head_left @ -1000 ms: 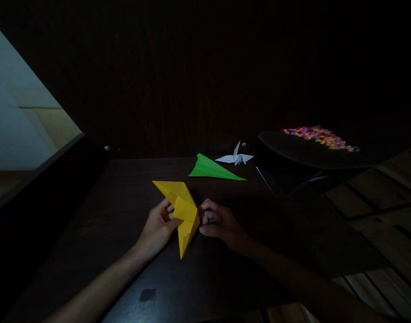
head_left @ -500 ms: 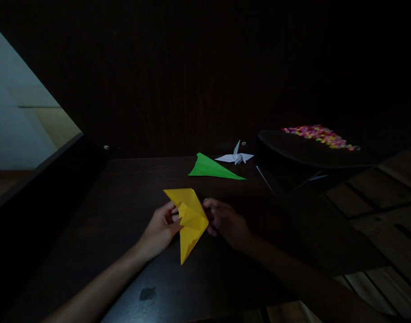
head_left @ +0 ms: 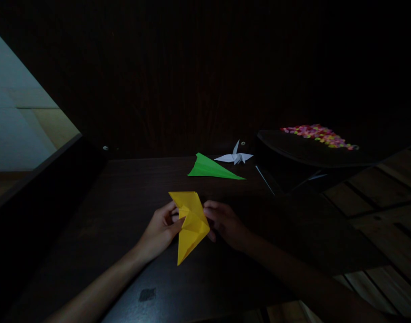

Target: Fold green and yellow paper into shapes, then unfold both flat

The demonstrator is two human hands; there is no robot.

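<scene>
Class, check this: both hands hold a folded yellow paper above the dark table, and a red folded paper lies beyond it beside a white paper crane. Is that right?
Not quite. The head view shows the folded paper beside the white paper crane is green, not red. The left hand and right hand do hold the yellow paper above the dark table.

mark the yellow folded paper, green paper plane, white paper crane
yellow folded paper [head_left: 191, 224], head view, middle of its top flap
green paper plane [head_left: 210, 169], head view, centre of its wing
white paper crane [head_left: 235, 157], head view, its body
</scene>
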